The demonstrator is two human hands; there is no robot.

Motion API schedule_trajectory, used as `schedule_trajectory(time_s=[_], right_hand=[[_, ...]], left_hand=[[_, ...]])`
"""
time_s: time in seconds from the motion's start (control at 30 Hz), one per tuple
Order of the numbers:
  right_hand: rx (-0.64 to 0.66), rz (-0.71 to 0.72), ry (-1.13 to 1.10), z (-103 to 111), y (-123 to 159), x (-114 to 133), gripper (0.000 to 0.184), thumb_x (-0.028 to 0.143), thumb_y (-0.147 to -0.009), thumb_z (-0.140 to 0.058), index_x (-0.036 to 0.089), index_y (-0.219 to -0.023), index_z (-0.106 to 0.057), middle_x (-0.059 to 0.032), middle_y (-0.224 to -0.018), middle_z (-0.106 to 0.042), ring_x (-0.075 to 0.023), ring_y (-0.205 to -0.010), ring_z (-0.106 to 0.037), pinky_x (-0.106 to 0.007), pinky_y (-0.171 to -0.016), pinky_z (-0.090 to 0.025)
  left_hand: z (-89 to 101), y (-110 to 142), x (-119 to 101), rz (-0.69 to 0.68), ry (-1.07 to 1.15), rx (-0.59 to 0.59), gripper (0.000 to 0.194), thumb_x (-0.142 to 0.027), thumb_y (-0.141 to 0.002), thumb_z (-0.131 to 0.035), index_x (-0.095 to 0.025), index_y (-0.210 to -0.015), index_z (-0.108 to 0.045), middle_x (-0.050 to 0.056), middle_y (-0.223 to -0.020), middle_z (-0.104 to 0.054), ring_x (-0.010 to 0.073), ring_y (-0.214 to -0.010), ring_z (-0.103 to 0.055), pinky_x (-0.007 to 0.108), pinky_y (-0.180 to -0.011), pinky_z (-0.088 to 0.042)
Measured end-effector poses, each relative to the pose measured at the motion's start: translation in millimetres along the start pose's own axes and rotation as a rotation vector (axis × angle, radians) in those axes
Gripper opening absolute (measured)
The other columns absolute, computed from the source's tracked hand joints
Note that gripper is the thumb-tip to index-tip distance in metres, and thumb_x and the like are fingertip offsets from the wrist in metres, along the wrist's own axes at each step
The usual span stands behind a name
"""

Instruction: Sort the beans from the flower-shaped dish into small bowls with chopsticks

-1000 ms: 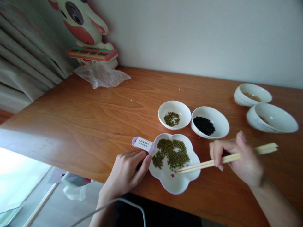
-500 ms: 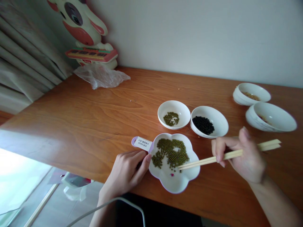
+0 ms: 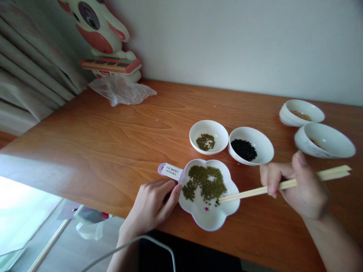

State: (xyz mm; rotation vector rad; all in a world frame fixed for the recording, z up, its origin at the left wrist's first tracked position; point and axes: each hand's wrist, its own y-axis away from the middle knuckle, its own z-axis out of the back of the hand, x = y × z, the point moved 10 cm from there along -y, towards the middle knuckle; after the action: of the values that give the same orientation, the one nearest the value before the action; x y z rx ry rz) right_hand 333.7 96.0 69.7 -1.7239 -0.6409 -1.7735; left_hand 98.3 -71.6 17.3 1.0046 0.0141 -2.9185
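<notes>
My right hand [image 3: 295, 185] is closed around a pair of wooden chopsticks [image 3: 255, 192]. Their tips are inside a white flower-shaped dish [image 3: 211, 221] with a purple rim, beside a dark bean [image 3: 217, 202]; whether they pinch it I cannot tell. Green mung beans [image 3: 208, 181] cover much of the dish's far half. My left hand [image 3: 155, 200] grips the dish's left edge by its labelled handle [image 3: 171, 172], thumb on the rim. Just behind the dish stand a white bowl [image 3: 221, 132] of mung beans and a white bowl [image 3: 265, 151] of black beans.
Two more white bowls, a rear one [image 3: 312, 107] and a front one [image 3: 337, 141], hold light-coloured pieces at the right. A cow-shaped toy keyboard [image 3: 113, 66] and a clear plastic bag [image 3: 124, 92] sit at the back left. A grey cable [image 3: 141, 238] crosses my left forearm.
My right hand has shifted right with the chopsticks, and their tips have slid slightly right within the dish. A dark bean now shows at the tips. My left hand stays put.
</notes>
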Motion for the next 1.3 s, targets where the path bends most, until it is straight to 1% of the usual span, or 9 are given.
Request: schedule_trajectory(time_s=[0.2, 0.27, 0.43, 0.6, 0.8, 0.97, 1.07, 1.2, 1.3], right_hand=[[0.073, -0.007, 0.008, -13.3, 1.6, -2.3, 0.082, 0.059, -0.109, -0.015, 0.024, -0.064, -0.074, -0.0041, -0.053, -0.055, -0.0172, -0.054, -0.052, -0.036, -0.057, -0.037], [0.094, -0.024, 0.021, -14.9, 2.7, -5.5, 0.081, 0.058, -0.109, -0.015, 0.023, -0.066, -0.074, -0.0040, -0.054, -0.055, -0.0170, -0.055, -0.053, -0.036, -0.057, -0.038], [0.080, -0.023, 0.041, -14.0, 3.0, -8.8, 0.081, 0.059, -0.109, -0.014, 0.023, -0.068, -0.073, -0.0036, -0.057, -0.057, -0.0161, -0.056, -0.054, -0.035, -0.058, -0.039], [0.144, -0.020, 0.047, -24.2, 2.9, -9.3, 0.080, 0.059, -0.109, -0.015, 0.021, -0.069, -0.073, -0.0036, -0.057, -0.058, -0.0155, -0.056, -0.055, -0.034, -0.057, -0.041], [0.115, 0.009, -0.031, -25.1, 4.1, -2.2, 0.078, 0.056, -0.110, -0.017, 0.022, -0.067, -0.073, -0.0033, -0.055, -0.055, -0.0160, -0.055, -0.054, -0.033, -0.055, -0.039], [0.209, -0.022, -0.010, -34.6, 8.0, -8.3, 0.078, 0.057, -0.110, -0.017, 0.022, -0.066, -0.072, -0.0039, -0.056, -0.058, -0.0163, -0.055, -0.054, -0.034, -0.056, -0.039], [0.161, 0.003, 0.026, -28.7, 6.1, -7.7, 0.078, 0.057, -0.110, -0.018, 0.022, -0.068, -0.074, -0.0032, -0.056, -0.058, -0.0156, -0.056, -0.054, -0.034, -0.058, -0.040], [0.059, 0.045, -0.032, -18.9, 3.2, -2.6, 0.075, 0.054, -0.110, -0.020, 0.023, -0.070, -0.075, -0.0030, -0.057, -0.059, -0.0156, -0.056, -0.054, -0.033, -0.058, -0.040], [0.120, 0.037, -0.052, -27.5, 3.8, -3.1, 0.073, 0.057, -0.110, -0.022, 0.023, -0.072, -0.075, -0.0028, -0.058, -0.060, -0.0158, -0.057, -0.054, -0.033, -0.056, -0.040]], left_hand=[[0.2, 0.2, 0.7, -0.002, -0.003, -0.001, 0.035, -0.035, -0.109, -0.042, -0.020, -0.077, -0.044, -0.002, -0.070, -0.054, 0.0115, -0.063, -0.049, 0.027, -0.064, -0.033], [0.8, 0.3, -0.1, -0.005, -0.007, -0.005, 0.035, -0.035, -0.109, -0.042, -0.020, -0.077, -0.045, -0.002, -0.070, -0.054, 0.0117, -0.062, -0.049, 0.027, -0.064, -0.033], [1.6, 0.7, -1.2, -0.003, -0.004, -0.008, 0.036, -0.035, -0.109, -0.042, -0.020, -0.076, -0.045, -0.002, -0.069, -0.054, 0.0113, -0.061, -0.049, 0.027, -0.063, -0.033], [1.8, 0.9, -0.3, -0.002, -0.006, -0.011, 0.036, -0.035, -0.109, -0.042, -0.020, -0.076, -0.044, -0.002, -0.069, -0.054, 0.0111, -0.062, -0.049, 0.027, -0.063, -0.034], [1.1, -0.4, 0.8, 0.001, -0.003, -0.015, 0.036, -0.035, -0.109, -0.043, -0.020, -0.076, -0.043, -0.003, -0.069, -0.053, 0.0108, -0.062, -0.048, 0.027, -0.063, -0.034], [0.8, 0.1, 0.8, 0.009, -0.004, -0.005, 0.036, -0.036, -0.109, -0.042, -0.020, -0.077, -0.046, -0.002, -0.069, -0.054, 0.0112, -0.061, -0.048, 0.028, -0.063, -0.034], [1.3, 0.1, 0.8, 0.009, -0.007, -0.009, 0.036, -0.036, -0.109, -0.041, -0.020, -0.077, -0.045, -0.002, -0.068, -0.053, 0.0113, -0.061, -0.048, 0.028, -0.063, -0.034], [1.2, -0.2, 1.8, 0.017, -0.014, -0.009, 0.036, -0.036, -0.109, -0.042, -0.020, -0.076, -0.044, -0.002, -0.068, -0.053, 0.0114, -0.061, -0.048, 0.028, -0.063, -0.034], [1.7, 0.1, 1.5, 0.018, -0.019, -0.011, 0.036, -0.036, -0.109, -0.042, -0.020, -0.076, -0.044, -0.003, -0.068, -0.052, 0.0110, -0.061, -0.046, 0.028, -0.063, -0.034]])
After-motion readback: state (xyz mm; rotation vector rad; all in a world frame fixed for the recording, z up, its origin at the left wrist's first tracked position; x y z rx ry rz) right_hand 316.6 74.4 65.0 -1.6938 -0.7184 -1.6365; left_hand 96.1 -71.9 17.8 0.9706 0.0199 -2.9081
